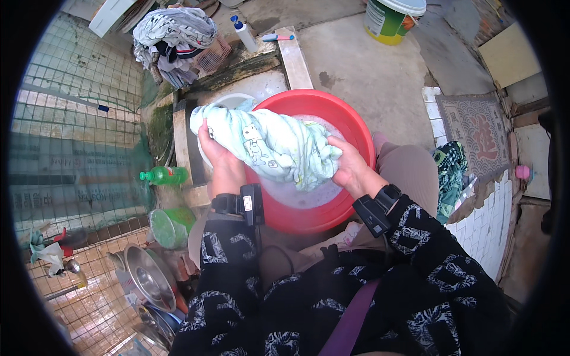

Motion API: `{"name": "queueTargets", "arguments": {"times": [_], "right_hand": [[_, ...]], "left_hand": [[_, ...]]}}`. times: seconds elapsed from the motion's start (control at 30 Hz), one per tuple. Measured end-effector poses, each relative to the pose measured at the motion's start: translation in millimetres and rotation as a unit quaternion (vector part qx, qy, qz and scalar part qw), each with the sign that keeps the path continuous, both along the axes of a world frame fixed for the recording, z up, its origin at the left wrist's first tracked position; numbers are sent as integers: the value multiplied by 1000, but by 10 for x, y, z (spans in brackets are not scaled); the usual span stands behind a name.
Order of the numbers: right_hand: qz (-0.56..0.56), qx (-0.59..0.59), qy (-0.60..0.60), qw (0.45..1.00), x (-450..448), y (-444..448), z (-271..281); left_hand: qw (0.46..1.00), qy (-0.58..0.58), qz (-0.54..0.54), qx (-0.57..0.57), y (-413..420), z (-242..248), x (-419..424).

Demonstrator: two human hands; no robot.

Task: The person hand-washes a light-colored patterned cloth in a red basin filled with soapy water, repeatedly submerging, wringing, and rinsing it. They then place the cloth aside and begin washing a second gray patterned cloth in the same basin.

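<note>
A wet, pale mint garment (280,142) with a printed cartoon figure is bunched into a thick roll. My left hand (221,153) grips its left end, with the thumb up along the cloth. At the other end, my right hand (351,165) has its fingers closed on the gathered fabric. The roll is held above a round red plastic basin (296,222). Cloudy, sudsy water (296,198) shows in the basin below the cloth. Behind the roll's left end is a white basin (234,100), partly hidden, with some light blue cloth in it.
At the back left, a pink plastic basket (213,55) bears piled laundry (173,33). Nearby are a white pump bottle (245,35) and a brush (277,38). A green bottle (165,175) lies left; a lidded bucket (394,22) stands at the back right. Wire mesh (80,133) borders the left.
</note>
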State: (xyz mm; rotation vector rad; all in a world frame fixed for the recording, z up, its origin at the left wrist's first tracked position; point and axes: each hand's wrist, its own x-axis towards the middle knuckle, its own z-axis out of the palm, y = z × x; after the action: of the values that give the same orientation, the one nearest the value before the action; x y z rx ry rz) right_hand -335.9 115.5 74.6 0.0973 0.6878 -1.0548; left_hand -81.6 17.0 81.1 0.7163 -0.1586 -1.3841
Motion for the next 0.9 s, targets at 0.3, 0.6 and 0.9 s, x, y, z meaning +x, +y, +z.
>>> {"name": "queueTargets", "arguments": {"times": [0.3,0.6,0.9], "right_hand": [[250,59,-144,956,-22,203,-116],[299,27,-408,862,148,351,-531],[120,31,-308,943,155,250,-397]], "left_hand": [[999,13,-32,4,30,42,-2],[997,-16,-25,75,116,192,-51],[996,-55,-46,62,126,123,-10]]}}
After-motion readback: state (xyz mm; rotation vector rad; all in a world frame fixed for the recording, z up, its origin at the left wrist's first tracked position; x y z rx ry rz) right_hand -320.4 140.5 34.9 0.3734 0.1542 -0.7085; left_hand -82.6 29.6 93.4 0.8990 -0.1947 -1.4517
